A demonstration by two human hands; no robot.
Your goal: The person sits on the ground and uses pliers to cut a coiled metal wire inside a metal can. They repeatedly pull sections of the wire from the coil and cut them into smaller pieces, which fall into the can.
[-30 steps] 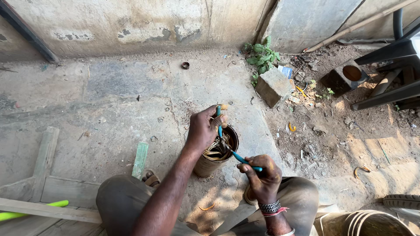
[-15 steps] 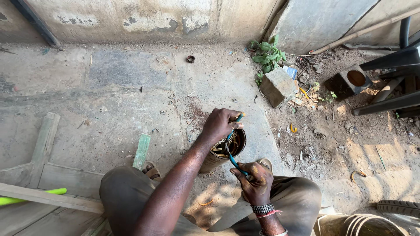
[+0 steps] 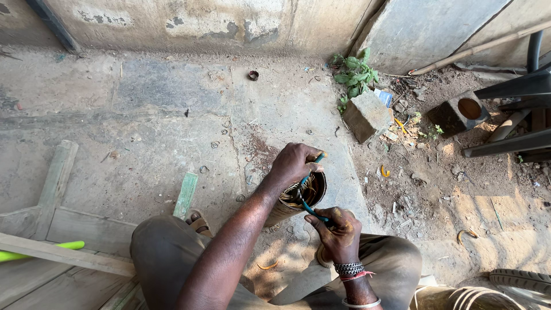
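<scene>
Floor point(image 3: 143, 115) is rough, matt concrete w/ cracks, stains and a rust-coloured patch. Wall point(image 3: 189, 23) is bare cement, matt, w/ blotchy peeling patches. Round core point(image 3: 298, 195) held by left hand point(image 3: 293, 163) looks like dull brownish metal w/ thin, coppery-shiny wire strands inside. Flexible strip point(image 3: 313, 209) btwn both hands is smooth teal plastic, slight gloss. Right hand point(image 3: 338, 229) is smeared w/ yellowish dust; its wrist has dark beaded bands point(image 3: 350, 268) and a shiny metal bangle point(image 3: 361, 304). Planks point(image 3: 63, 224) at left are weathered, grey, rough wood. Block point(image 3: 367, 115) is coarse concrete. Ground point(image 3: 459, 189) at right is loose, dry dirt. Trousers point(image 3: 166, 252) are matt brown cloth.
</scene>
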